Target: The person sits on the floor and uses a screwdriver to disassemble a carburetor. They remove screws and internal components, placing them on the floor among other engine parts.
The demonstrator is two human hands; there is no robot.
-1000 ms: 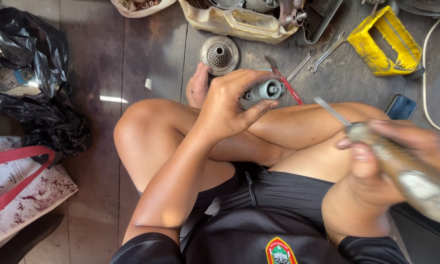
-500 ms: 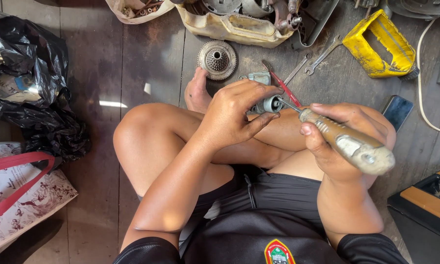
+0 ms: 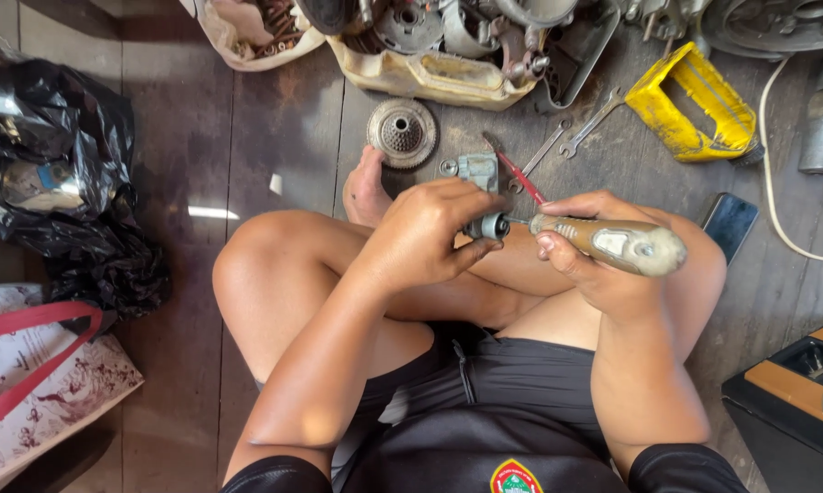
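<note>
I sit cross-legged on a dark wooden floor. My left hand (image 3: 430,233) grips a small grey metal cylindrical part (image 3: 492,226) over my knees. My right hand (image 3: 587,256) holds a screwdriver with a worn brown and grey handle (image 3: 617,245), its shaft pointing left into the end of the part. The two hands are close together, almost touching.
A round toothed metal disc (image 3: 402,133), a small grey metal piece (image 3: 475,168), a red-handled tool (image 3: 521,178) and wrenches (image 3: 583,130) lie ahead. Beyond are a tray of engine parts (image 3: 430,78) and a yellow frame (image 3: 695,110). A black plastic bag (image 3: 60,192) lies left, a phone (image 3: 729,225) right.
My right hand swung the screwdriver in from the right and brought its tip to the part. My left hand kept hold of the part and lowered slightly.
</note>
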